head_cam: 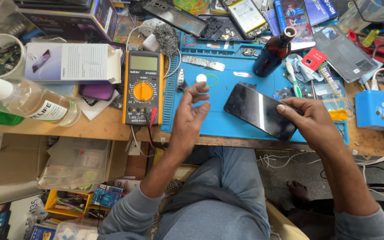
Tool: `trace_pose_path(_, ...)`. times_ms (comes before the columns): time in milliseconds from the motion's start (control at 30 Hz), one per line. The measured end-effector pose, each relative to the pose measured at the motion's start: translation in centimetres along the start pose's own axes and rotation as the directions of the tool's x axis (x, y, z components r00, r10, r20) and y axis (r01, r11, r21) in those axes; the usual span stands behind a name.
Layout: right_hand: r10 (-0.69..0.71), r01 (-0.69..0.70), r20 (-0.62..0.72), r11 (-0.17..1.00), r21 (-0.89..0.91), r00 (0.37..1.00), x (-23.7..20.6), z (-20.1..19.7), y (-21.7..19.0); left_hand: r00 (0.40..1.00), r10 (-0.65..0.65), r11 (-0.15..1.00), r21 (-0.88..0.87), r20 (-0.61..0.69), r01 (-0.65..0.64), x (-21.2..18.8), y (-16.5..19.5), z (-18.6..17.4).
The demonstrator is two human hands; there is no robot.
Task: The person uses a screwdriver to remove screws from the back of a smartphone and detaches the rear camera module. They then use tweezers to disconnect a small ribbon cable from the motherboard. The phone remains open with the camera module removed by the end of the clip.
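Note:
My right hand (310,119) holds a black smartphone (259,110) by its right end, screen up, tilted over the blue work mat (223,122). My left hand (192,113) hovers above the mat's left part, fingers loosely curled. A small white round piece (201,78) sits at its fingertips; whether the fingers hold it or it lies on the mat is unclear.
An orange-and-grey multimeter (143,86) lies left of the mat. A dark brown bottle (273,52) stands at the mat's far edge. A clear liquid bottle (32,103) lies far left, a blue box (379,109) right. Phone parts, boxes and tools crowd the back.

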State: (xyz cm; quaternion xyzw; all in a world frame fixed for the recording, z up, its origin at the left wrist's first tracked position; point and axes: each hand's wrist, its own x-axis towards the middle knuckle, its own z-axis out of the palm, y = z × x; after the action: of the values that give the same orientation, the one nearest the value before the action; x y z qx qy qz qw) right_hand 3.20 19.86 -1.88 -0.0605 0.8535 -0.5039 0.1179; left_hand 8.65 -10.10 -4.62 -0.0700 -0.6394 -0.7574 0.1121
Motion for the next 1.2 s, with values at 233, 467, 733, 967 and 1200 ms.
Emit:
trace_pose_path(233,-0.609,0.448,-0.19,0.729,-0.518,0.77,-3.2,3.2,-3.5,0.946,-0.309,0.727,-0.618,0.097,0.301,-1.4,-1.3,3.5)
trace_pose_path(467,-0.852,0.689,0.194,0.237,-0.685,0.485,-4.0,8.7,-6.2,0.975,-0.222,0.394,-0.912,0.024,0.112,0.6,-2.7,5.3)
trace_pose_path(733,-0.758,0.613,-0.074,0.576,-0.541,0.648,-1.8,6.1,-6.1,0.981,-0.168,0.366,-0.918,0.094,0.151,0.6,-3.5,4.5)
trace_pose_path(967,-0.689,0.639,0.037,0.648,-0.414,0.723,2.8,7.1,-9.1,0.98,-0.117,0.384,-0.903,0.161,0.194,0.0,-3.7,4.7)
trace_pose_path(1200,-0.682,0.624,0.13,0.553,-0.552,0.72,4.1,8.4,-11.6,0.974,-0.11,0.443,-0.868,0.198,0.226,0.2,-3.9,4.6)
